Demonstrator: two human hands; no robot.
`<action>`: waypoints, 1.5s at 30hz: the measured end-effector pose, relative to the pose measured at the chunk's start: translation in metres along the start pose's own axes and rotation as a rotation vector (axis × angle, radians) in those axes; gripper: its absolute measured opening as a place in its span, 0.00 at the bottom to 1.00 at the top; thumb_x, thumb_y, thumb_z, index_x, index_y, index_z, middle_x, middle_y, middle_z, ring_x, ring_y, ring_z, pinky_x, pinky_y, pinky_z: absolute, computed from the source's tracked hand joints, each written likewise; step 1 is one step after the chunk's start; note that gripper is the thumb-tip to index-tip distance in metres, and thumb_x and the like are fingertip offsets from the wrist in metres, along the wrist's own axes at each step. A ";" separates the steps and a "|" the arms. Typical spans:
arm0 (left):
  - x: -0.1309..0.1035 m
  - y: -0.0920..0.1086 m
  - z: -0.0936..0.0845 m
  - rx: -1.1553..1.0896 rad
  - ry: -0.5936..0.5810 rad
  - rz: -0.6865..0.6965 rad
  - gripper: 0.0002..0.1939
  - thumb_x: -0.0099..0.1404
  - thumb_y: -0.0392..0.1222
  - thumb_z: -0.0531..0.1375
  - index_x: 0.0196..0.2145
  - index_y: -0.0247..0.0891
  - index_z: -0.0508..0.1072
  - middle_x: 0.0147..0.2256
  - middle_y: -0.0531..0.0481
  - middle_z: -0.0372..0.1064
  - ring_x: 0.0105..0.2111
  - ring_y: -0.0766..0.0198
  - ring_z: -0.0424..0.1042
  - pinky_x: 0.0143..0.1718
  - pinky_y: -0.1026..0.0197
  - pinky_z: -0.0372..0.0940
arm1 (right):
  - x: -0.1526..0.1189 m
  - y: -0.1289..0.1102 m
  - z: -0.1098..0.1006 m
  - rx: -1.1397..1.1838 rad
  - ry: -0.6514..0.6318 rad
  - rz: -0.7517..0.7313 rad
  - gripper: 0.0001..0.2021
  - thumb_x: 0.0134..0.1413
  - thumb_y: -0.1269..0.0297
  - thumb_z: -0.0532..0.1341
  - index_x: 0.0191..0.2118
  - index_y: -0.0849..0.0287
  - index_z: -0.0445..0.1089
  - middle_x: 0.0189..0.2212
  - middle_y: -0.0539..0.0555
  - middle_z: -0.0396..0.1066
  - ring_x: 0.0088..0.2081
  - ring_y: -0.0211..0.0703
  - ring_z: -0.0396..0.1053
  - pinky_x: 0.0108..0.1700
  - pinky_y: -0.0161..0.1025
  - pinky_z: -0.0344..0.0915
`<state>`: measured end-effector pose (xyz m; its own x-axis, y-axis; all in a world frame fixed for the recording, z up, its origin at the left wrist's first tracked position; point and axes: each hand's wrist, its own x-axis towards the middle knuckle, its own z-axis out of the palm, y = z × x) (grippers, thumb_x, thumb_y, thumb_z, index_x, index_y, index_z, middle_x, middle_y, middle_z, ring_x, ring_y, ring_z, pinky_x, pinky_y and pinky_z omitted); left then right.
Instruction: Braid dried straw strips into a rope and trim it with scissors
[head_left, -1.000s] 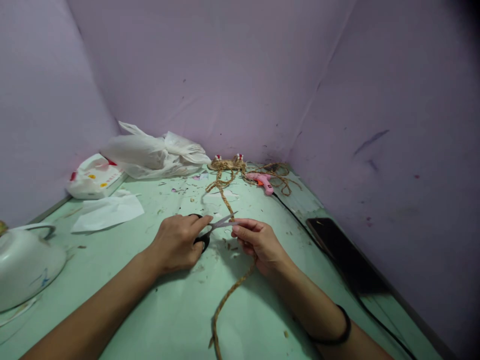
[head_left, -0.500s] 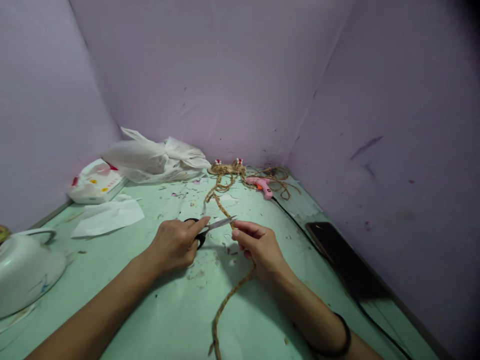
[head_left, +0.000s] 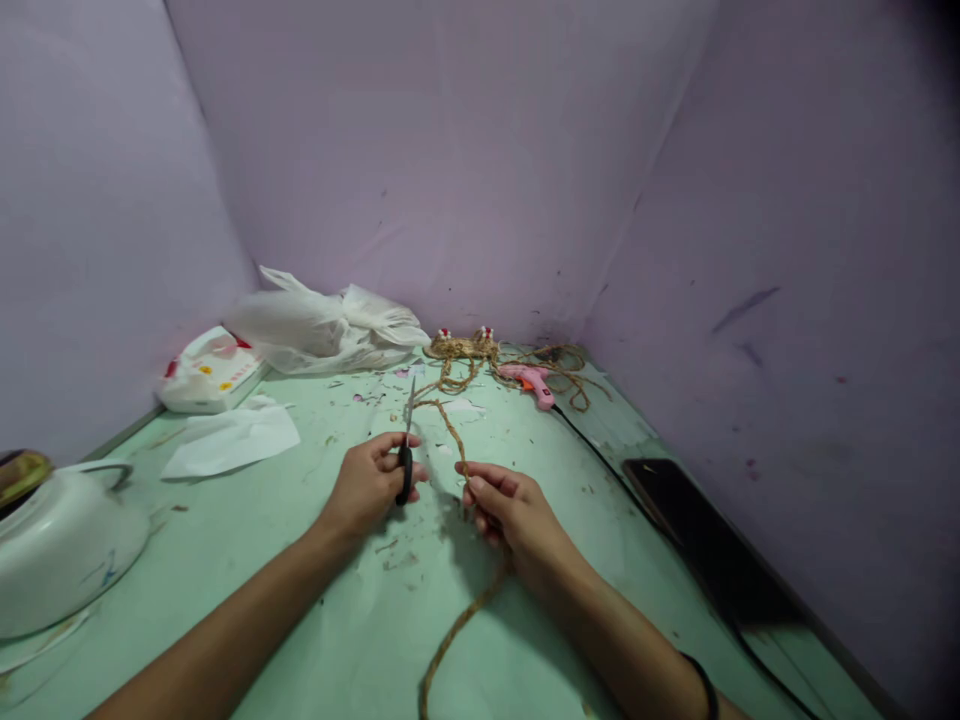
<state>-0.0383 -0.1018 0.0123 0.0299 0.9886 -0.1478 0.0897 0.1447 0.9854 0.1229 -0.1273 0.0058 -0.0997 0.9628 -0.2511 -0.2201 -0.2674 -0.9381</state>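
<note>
My left hand holds a pair of black-handled scissors by the handles, with the blades pointing away from me. A brown braided rope is pinched between the thumb and fingers of my right hand. One part of the rope runs from those fingers toward the far side of the table; another hangs below the hand and curves out at the bottom edge. The scissors are apart from the rope at my right fingertips. At the back lies a straw-coloured rope piece with two red-and-white decorations on top.
A pink glue gun lies at the back right, its black cord running toward me past a dark phone. On the left are a white plastic bag, a tissue pack, a loose tissue and a white rounded object.
My left hand has turned the scissors from lying across the rope to pointing away, clear of my right hand. My right hand still pinches the rope. The view has shifted slightly.
</note>
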 end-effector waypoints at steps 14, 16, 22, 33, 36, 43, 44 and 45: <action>-0.012 -0.003 0.014 -0.243 -0.005 -0.020 0.25 0.41 0.43 0.66 0.38 0.34 0.64 0.21 0.54 0.67 0.16 0.72 0.61 0.16 0.70 0.51 | -0.003 0.006 0.009 -0.152 -0.104 0.029 0.15 0.33 0.61 0.65 0.30 0.63 0.67 0.15 0.45 0.65 0.13 0.29 0.57 0.16 0.29 0.52; -0.014 -0.003 0.015 -0.251 -0.027 -0.018 0.25 0.39 0.42 0.66 0.37 0.35 0.64 0.19 0.56 0.65 0.16 0.72 0.61 0.18 0.69 0.53 | -0.004 0.007 0.011 -0.158 -0.119 0.037 0.13 0.32 0.62 0.66 0.27 0.63 0.66 0.13 0.45 0.64 0.13 0.29 0.56 0.17 0.30 0.54; -0.016 -0.001 0.017 -0.252 -0.041 -0.024 0.25 0.37 0.40 0.66 0.35 0.35 0.63 0.18 0.57 0.64 0.16 0.72 0.60 0.19 0.68 0.55 | -0.004 0.006 0.009 -0.178 -0.147 0.029 0.12 0.30 0.63 0.67 0.24 0.65 0.68 0.15 0.47 0.65 0.17 0.30 0.58 0.22 0.31 0.55; -0.021 -0.006 0.025 -0.242 -0.131 -0.031 0.25 0.38 0.41 0.66 0.35 0.35 0.63 0.19 0.56 0.65 0.17 0.70 0.63 0.21 0.67 0.58 | -0.001 0.004 0.002 0.030 -0.116 0.012 0.15 0.29 0.63 0.68 0.29 0.65 0.70 0.22 0.52 0.71 0.21 0.32 0.64 0.25 0.31 0.58; -0.019 -0.008 0.019 -0.098 -0.157 0.013 0.22 0.44 0.44 0.63 0.36 0.35 0.63 0.20 0.56 0.64 0.18 0.69 0.64 0.21 0.66 0.58 | 0.001 0.004 0.002 0.079 -0.029 0.004 0.13 0.27 0.65 0.68 0.25 0.63 0.68 0.17 0.49 0.68 0.18 0.31 0.62 0.23 0.31 0.58; -0.015 -0.005 -0.003 1.035 -0.054 0.581 0.18 0.50 0.39 0.54 0.41 0.42 0.68 0.29 0.51 0.71 0.29 0.61 0.69 0.30 0.62 0.58 | 0.007 -0.004 -0.006 0.054 0.158 -0.084 0.12 0.26 0.68 0.66 0.27 0.64 0.70 0.16 0.47 0.64 0.16 0.30 0.57 0.20 0.32 0.55; -0.015 -0.006 -0.005 1.140 -0.060 0.626 0.20 0.51 0.39 0.53 0.44 0.42 0.68 0.31 0.50 0.72 0.30 0.59 0.69 0.30 0.61 0.58 | 0.008 -0.005 -0.007 0.053 0.177 -0.100 0.13 0.26 0.68 0.65 0.27 0.64 0.71 0.16 0.46 0.64 0.17 0.30 0.57 0.20 0.32 0.55; -0.014 -0.007 -0.007 1.218 -0.066 0.654 0.22 0.51 0.40 0.53 0.46 0.42 0.67 0.32 0.49 0.72 0.31 0.58 0.70 0.30 0.60 0.58 | 0.008 -0.005 -0.007 0.051 0.195 -0.114 0.13 0.26 0.68 0.65 0.27 0.64 0.71 0.17 0.46 0.64 0.17 0.30 0.57 0.20 0.32 0.56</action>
<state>-0.0458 -0.1164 0.0082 0.4467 0.8527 0.2709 0.8446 -0.5018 0.1866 0.1304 -0.1175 0.0070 0.1173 0.9747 -0.1900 -0.2686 -0.1530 -0.9510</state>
